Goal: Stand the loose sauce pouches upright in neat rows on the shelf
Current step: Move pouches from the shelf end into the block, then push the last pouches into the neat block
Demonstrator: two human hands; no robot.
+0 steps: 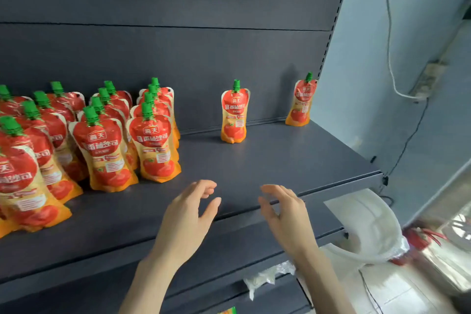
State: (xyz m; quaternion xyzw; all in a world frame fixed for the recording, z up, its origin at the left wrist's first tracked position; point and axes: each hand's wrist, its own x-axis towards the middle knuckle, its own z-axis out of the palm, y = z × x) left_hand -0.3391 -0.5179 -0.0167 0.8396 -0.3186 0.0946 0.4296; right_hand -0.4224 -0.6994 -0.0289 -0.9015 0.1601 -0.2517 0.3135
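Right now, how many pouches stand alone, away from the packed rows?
2. The middle pouch stands toward the back of the shelf; the corner pouch stands at its back right end.

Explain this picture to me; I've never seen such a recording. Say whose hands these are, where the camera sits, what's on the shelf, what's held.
No machine here: a person wears one camera on the head, looking forward and down at their own bare hands. The left hand and right hand hover open above the dark shelf, holding nothing. At the left, tomato sauce pouches with green caps stand upright in rows. Two more stand apart: a lone pouch near the back and a corner pouch by the right upright.
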